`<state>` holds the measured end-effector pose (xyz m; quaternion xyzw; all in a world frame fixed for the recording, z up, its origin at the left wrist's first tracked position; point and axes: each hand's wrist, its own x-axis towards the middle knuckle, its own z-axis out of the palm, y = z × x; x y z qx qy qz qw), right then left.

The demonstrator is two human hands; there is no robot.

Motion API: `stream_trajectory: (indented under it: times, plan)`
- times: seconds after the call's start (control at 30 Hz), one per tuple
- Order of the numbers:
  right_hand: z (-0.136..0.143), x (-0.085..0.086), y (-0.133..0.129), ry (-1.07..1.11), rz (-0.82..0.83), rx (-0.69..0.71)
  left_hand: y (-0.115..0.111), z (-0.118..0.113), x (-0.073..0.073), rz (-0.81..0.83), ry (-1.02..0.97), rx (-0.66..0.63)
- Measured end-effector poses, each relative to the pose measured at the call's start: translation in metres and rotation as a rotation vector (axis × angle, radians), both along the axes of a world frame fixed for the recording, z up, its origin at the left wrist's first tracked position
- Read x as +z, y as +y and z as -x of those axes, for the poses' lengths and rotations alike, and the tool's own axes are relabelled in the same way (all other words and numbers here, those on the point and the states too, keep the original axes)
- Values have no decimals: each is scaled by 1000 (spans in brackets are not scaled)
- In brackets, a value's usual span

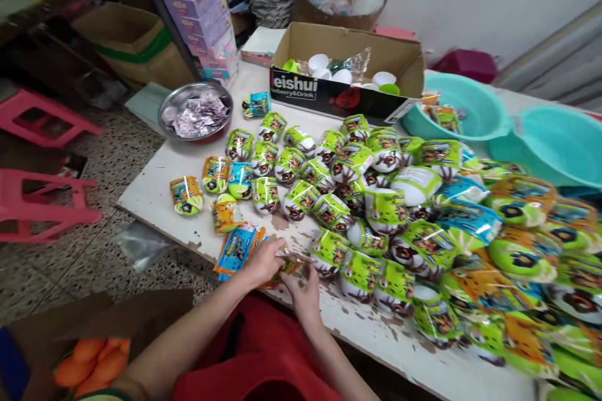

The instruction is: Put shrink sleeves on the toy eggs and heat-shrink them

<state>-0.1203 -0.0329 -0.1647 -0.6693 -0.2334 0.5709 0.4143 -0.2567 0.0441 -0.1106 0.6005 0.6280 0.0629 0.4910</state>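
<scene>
I see the left hand pinching a shiny packet at the near edge of the tabletop. The right hand curls at the packet's other side; through the blur I can't tell whether it grips. Blue and orange pouches lie beside the left hand, and wrapped eggs crowd the right.

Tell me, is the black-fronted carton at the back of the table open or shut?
Open: the top of the carton is uncovered, showing its inside wall, with white cup-shaped pieces visible inside.
</scene>
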Motion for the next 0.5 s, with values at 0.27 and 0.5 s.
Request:
stream_trajectory:
  times: [0.27,0.5]
  plan:
    - [40,16,19,482,94,324,-40,58,1,27,-134,384]
    - [120,-28,33,317,128,100,-53,116,-45,-51,339,674]
